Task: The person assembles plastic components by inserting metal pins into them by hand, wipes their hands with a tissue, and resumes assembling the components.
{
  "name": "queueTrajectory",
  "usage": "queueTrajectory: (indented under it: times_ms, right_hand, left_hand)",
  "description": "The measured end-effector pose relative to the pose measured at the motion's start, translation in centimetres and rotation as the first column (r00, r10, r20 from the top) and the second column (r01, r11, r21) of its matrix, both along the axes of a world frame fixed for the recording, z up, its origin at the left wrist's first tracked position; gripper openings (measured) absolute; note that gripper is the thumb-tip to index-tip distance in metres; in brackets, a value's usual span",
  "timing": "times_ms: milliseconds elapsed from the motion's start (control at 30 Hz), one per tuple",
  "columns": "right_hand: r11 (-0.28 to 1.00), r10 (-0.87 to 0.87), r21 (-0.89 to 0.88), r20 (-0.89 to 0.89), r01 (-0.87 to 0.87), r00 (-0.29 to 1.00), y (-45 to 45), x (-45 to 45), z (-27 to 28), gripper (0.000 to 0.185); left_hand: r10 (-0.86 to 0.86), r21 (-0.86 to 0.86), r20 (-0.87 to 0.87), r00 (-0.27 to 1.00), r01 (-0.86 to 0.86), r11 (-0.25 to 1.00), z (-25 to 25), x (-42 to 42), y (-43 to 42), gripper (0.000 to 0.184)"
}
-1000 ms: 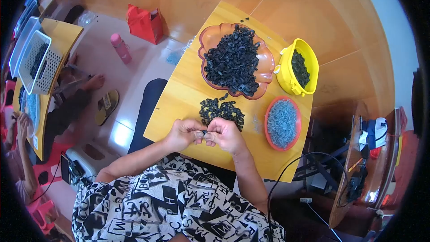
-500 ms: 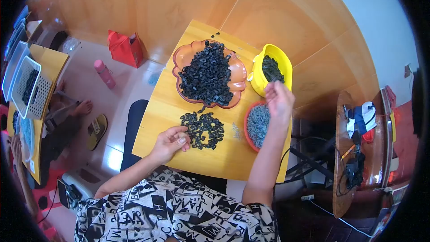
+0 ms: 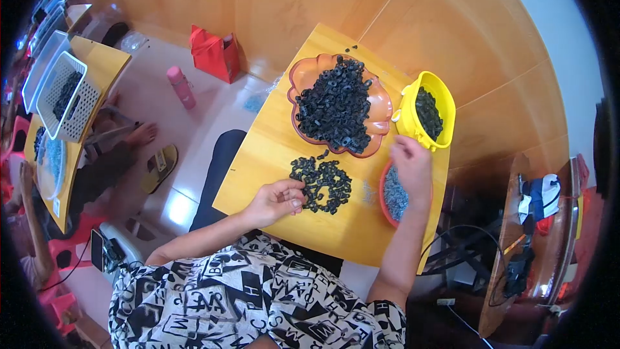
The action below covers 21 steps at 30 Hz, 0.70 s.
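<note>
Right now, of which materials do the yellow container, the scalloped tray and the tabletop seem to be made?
Yellow container: probably plastic, glossy, with even colour and a moulded-looking rim.
Scalloped tray: likely plastic, shiny, translucent amber; glass is not ruled out.
Tabletop: wood or laminate, smooth, with a warm yellow-brown surface.
</note>
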State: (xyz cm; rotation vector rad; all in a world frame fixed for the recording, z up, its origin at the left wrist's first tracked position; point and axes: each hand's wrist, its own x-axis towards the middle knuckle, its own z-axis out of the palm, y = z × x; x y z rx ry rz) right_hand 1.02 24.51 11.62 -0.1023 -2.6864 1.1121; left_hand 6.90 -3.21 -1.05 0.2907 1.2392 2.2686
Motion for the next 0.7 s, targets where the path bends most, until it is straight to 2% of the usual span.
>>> queueTrajectory:
  times_ms: [67,167,233,333,367,400,433,500,600,700]
  right_hand:
    - [0.992,0.121,0.022,-0.011,-0.121,0.993,-2.8,-0.7,-1.1,0.028]
    - [0.935,0.247,0.263,-0.006,-0.237,0.969,-4.9,-2.7,-2.2,0.039]
    - [0.907,0.246,0.357,-0.018,-0.224,0.969,-6.0,-3.9,-2.5,0.049]
    - [0.888,0.240,0.410,-0.029,-0.207,0.970,-5.9,-5.6,-3.4,0.061]
    - [0.889,0.234,0.411,-0.030,-0.202,0.972,-5.7,-6.0,-4.0,0.065]
    - [0.887,0.240,0.408,-0.008,-0.216,0.971,-5.3,-6.2,-4.5,0.068]
    - [0.885,0.247,0.405,0.013,-0.231,0.969,-4.9,-6.4,-4.9,0.071]
    - [0.867,0.270,0.415,0.070,-0.274,0.960,-4.4,-6.9,-5.6,0.077]
    - [0.841,0.318,0.414,0.144,-0.349,0.937,-4.1,-7.3,-6.4,0.084]
    - [0.836,0.256,0.441,0.215,-0.327,0.943,-4.5,-7.6,-6.0,0.085]
  left_hand:
    - [0.000,-0.014,-0.011,1.000,0.000,1.000,0.1,-0.2,-0.1,0.033]
    - [0.014,-0.023,-0.027,1.000,-0.014,1.000,0.2,-0.2,-0.3,0.031]
    - [0.043,-0.011,-0.049,0.998,-0.044,0.999,0.4,0.1,-0.3,0.030]
    - [0.144,-0.148,-0.065,0.987,-0.152,0.977,1.5,0.7,-0.6,0.033]
    - [0.140,-0.266,-0.352,0.925,-0.243,0.933,2.0,0.2,-1.1,0.037]
    - [0.085,-0.344,-0.607,0.790,-0.358,0.868,4.0,-1.4,-1.7,0.041]
    - [-0.014,-0.375,-0.804,0.595,-0.488,0.788,5.7,-3.3,-2.2,0.045]
    - [-0.145,-0.399,-0.891,0.429,-0.592,0.700,7.5,-7.1,-2.3,0.061]
    - [-0.311,-0.449,-0.894,0.324,-0.641,0.623,10.2,-11.5,-0.5,0.074]
    - [-0.531,-0.573,-0.800,0.280,-0.619,0.537,9.7,-15.7,1.9,0.093]
